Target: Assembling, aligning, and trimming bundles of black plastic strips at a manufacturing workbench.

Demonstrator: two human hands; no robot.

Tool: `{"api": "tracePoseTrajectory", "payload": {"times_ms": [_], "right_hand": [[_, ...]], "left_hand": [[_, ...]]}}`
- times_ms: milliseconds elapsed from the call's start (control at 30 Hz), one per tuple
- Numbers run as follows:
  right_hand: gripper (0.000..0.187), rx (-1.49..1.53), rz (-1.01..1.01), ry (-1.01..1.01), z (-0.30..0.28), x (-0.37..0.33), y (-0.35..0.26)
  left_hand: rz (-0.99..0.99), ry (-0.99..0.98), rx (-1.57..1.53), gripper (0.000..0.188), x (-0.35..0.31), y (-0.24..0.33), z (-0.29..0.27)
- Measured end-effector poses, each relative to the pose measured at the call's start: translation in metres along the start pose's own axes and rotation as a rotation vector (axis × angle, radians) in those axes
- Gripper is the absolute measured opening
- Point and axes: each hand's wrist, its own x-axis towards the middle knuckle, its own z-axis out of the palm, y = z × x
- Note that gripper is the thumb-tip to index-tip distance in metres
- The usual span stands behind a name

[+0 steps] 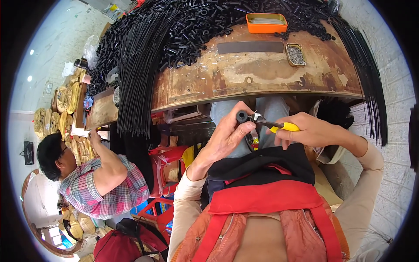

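Orange box [267,29]: far part of the table; contains thin pale pieces [268,20].
Small tray [288,56]: nearer you, filled with silvery bits [296,55].
Black tube [242,116]: above your lap, pinched by your left hand [228,134].
Pliers [290,126]: yellow handle gripped in your right hand [315,128]; tip at the tube, contact unclear.
Table [257,76]: worn, stained wood; black tubes [196,30] heaped, black rods [140,74] overhanging.
Room: pale brick wall [395,87] right; co-worker [107,183] left.

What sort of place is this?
Probably a small assembly workshop: black tubular parts are heaped on a worn wooden workbench, and the right hand holds yellow-handled pliers.
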Motion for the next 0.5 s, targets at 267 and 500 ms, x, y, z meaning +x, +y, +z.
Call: {"api": "tracePoseTrajectory", "payload": {"times_ms": [267, 500], "right_hand": [[0.031, 0.145, 0.136, -0.074, 0.000, -0.004, -0.024], [0.029, 0.312, 0.267, -0.179, 0.009, 0.001, -0.003]], "left_hand": [[0.053, -0.003, -0.097, 0.032, -0.002, -0.004, -0.003], [0.096, 0.002, -0.044, 0.017, -0.005, -0.004, 0.001]]}}
